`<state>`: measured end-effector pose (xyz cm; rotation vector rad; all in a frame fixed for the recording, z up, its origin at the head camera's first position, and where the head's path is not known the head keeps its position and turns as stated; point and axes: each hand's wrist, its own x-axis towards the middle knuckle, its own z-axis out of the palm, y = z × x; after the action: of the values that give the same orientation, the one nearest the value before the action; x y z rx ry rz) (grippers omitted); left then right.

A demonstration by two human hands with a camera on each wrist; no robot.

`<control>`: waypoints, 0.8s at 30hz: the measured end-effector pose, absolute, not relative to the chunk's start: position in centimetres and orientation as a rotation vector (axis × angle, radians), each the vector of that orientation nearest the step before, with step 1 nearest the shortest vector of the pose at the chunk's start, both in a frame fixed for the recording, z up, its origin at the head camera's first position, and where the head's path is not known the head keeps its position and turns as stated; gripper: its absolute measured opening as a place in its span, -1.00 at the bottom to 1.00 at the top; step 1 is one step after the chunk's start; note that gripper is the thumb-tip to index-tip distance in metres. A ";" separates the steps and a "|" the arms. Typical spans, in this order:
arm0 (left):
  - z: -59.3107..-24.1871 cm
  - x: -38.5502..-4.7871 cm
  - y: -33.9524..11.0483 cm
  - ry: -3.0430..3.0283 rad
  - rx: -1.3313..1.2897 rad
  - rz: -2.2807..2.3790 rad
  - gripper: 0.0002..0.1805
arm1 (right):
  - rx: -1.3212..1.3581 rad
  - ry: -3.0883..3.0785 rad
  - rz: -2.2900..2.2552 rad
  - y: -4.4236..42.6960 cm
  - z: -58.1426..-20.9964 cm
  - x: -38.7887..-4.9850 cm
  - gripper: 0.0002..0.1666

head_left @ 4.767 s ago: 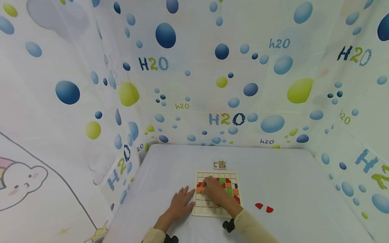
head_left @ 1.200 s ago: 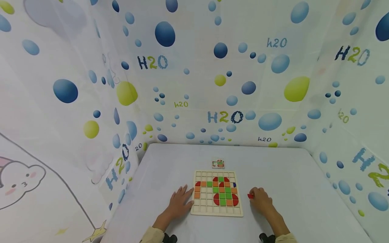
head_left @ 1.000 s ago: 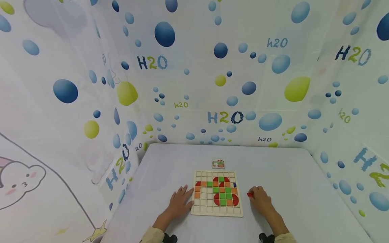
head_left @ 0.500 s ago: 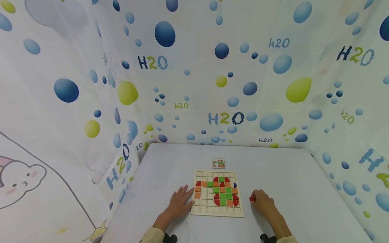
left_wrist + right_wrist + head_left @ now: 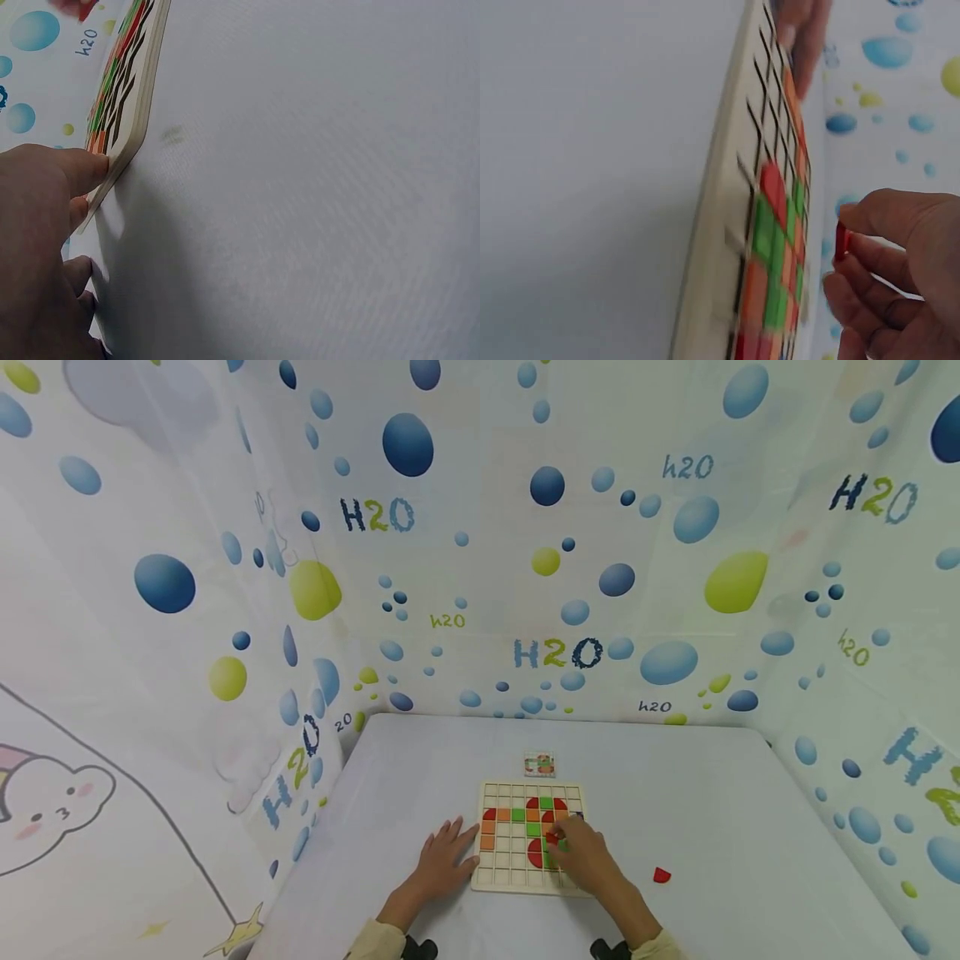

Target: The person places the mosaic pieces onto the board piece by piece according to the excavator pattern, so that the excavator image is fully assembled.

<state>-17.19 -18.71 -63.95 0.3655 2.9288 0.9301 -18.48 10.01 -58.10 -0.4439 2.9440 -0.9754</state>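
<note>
A wooden grid board lies on the table, partly filled with red, orange and green tiles. My right hand is over the board's right half and hides some of its tiles. Between thumb and fingertips it pinches a red quarter-round tile, held above the board in the right wrist view. My left hand lies at the board's left edge with fingers spread, and in the left wrist view its fingertips touch that edge. One more red quarter-round tile lies on the table to the right.
A small pattern card lies just behind the board. The white table is enclosed at the back and sides by printed curtains. A dark blue piece shows at the board's right side, partly covered by the right hand.
My right hand picked up a red tile from the table at the right and carried it left over the board. The other red tile is uncovered again. The left hand stayed put.
</note>
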 end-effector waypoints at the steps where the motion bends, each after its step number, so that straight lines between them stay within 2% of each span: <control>1: -63.7 -17.1 -18.7 2.923 0.367 0.922 -0.35 | -0.498 2.931 -0.984 9.0 -58.3 -18.4 -0.73; 5: -62.7 -16.9 -18.8 2.901 0.380 0.904 -0.35 | -0.663 2.901 -0.983 5.2 -59.3 -18.4 -0.75; 10: -63.3 -16.8 -18.7 2.907 0.400 0.951 -0.36 | -0.744 2.908 -0.916 2.1 -60.5 -18.6 -0.73; 18: -65.1 -17.5 -19.2 2.932 0.415 0.919 -0.35 | -0.873 3.011 -0.711 0.8 -61.5 -17.9 -0.83; 24: -65.6 -17.7 -19.7 2.937 0.426 0.901 -0.36 | -0.924 3.038 -0.668 0.3 -61.6 -17.8 -0.84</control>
<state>-17.68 -19.67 -65.56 0.4260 2.9366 0.9007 -17.81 0.35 -61.63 -0.9237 3.0384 -0.6678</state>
